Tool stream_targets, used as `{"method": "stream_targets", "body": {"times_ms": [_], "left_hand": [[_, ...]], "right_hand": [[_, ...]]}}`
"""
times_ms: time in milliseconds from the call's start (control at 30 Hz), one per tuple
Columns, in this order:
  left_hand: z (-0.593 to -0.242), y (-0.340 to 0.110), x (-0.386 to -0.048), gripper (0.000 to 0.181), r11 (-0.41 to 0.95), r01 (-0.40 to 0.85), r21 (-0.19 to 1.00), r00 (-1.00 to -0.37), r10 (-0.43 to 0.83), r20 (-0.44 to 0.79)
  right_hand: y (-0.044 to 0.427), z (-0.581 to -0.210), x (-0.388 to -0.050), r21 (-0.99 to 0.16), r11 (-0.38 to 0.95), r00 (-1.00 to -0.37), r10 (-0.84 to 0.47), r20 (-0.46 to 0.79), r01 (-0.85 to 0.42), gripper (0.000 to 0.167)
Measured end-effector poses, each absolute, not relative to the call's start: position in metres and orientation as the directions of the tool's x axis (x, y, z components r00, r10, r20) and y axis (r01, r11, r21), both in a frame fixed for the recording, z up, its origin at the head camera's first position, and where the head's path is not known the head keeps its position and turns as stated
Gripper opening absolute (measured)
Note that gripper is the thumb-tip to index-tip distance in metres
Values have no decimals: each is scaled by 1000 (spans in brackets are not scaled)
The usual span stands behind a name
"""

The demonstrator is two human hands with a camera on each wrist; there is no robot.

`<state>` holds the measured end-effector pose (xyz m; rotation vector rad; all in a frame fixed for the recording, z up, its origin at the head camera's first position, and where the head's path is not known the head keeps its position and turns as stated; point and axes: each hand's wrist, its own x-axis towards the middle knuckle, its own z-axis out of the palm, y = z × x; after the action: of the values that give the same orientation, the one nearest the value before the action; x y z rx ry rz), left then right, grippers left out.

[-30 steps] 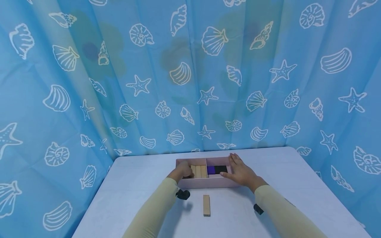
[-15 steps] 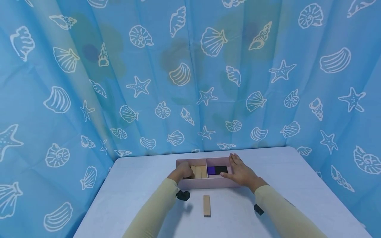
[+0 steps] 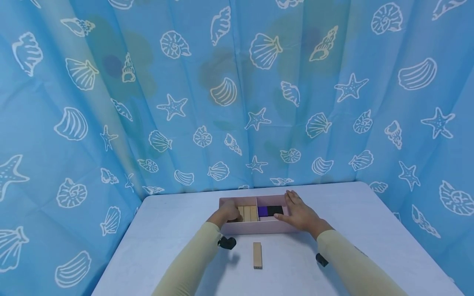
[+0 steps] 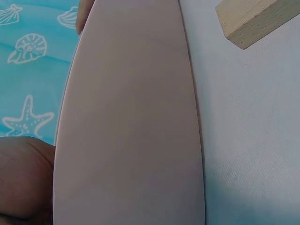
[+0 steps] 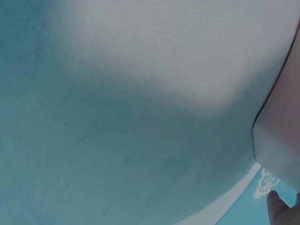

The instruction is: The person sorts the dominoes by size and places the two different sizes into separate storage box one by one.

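Note:
A pink two-compartment box [image 3: 255, 228] stands on the table; its front wall fills much of the left wrist view. My left hand [image 3: 228, 211] reaches into the left compartment, beside a row of light wooden blocks [image 3: 247, 213]. Its fingertips are partly hidden, so I cannot tell whether they pinch a block. The right hand [image 3: 300, 214] rests on the box's right end with fingers straight. Inside the right compartment lie a purple block [image 3: 262, 211] and a black block [image 3: 274, 210], side by side. One loose wooden block [image 3: 257, 255] lies in front of the box.
A white cloth-covered table [image 3: 166, 242] carries the box near its far edge. Behind and at both sides hangs a blue curtain [image 3: 237, 115] printed with shells and starfish. Each wrist wears a small dark camera [image 3: 227, 242].

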<state>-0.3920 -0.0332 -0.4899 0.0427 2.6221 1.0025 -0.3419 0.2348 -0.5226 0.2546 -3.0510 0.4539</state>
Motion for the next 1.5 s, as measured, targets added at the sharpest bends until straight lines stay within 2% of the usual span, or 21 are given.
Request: {"method": "stream_targets", "body": {"times_ms": [533, 800, 933, 1200, 1500], "left_hand": [[-485, -36, -390, 18, 702, -77, 708, -946, 173, -274], [-474, -37, -382, 43, 689, -61, 722, -937, 209, -279], [-467, -36, -377, 48, 683, -58, 728, -935, 219, -280], [-451, -33, -365, 52, 645, 23, 764, -922, 310, -234], [-450, -32, -348, 49, 577, 132, 806, -900, 411, -147]], "right_hand": [[234, -521, -342, -283, 944, -985, -157, 73, -172, 118], [234, -521, -341, -292, 940, -984, -163, 67, -176, 118], [235, -521, -343, -284, 943, -984, -163, 65, -175, 118], [236, -521, -343, -277, 943, -982, -168, 82, -184, 117], [235, -520, -340, -281, 941, -982, -170, 88, -188, 111]]}}
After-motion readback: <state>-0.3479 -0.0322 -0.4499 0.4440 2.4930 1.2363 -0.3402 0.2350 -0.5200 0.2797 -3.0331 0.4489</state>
